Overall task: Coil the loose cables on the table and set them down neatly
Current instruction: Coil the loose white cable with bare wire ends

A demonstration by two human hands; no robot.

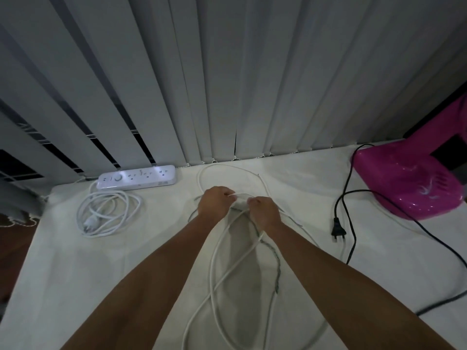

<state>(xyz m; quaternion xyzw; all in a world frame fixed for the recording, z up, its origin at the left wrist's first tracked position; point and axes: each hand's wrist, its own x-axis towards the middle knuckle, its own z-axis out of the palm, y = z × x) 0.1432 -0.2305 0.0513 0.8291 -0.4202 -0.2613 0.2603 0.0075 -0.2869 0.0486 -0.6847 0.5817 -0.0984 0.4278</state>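
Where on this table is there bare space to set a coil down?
Bare: the table at near left, between coiled cord and left forearm. Crowded: the middle, where left hand and right hand grip the white cable; the right, with black cord and pink appliance.

White cable (pixel 212 266) in loops, with a thin grey-green wire (pixel 278 271) among them, on a plain off-white table cover (pixel 101 274) that bears no pattern. At left, a white power strip (pixel 137 177) with pale grey socket markings and its white cord (pixel 106 213); at right, a black cable (pixel 338 229) beside a glossy magenta appliance (pixel 409 183) flecked with pale glints and carrying a dark rectangular panel. Behind, grey vertical blinds (pixel 227 72) form a striped pattern, broken by black gaps toward the left.
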